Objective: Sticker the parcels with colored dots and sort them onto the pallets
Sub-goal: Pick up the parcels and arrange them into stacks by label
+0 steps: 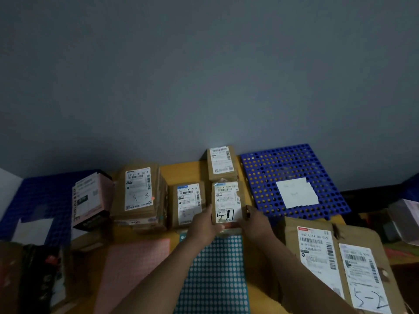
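A small brown parcel (pixel 227 200) with a white label marked "5-1" lies at the table's centre. My left hand (pixel 203 225) grips its lower left side and my right hand (pixel 255 223) grips its lower right side. Just below it lies a blue sheet of dot stickers (pixel 215 275), and a pink sheet of dot stickers (pixel 133 268) lies to the left. One blue perforated pallet (pixel 290 168) with a white paper note (pixel 297 192) sits at the right. Another blue pallet (pixel 43 196) sits at the far left.
More brown parcels stand behind and beside: one at the back (pixel 221 163), one (pixel 189 203) left of the held parcel, a tall stack (pixel 139 196), a pink box (pixel 90 200). Large flat parcels (pixel 340 261) lie at the right. The wooden table (pixel 181 171) meets a grey wall.
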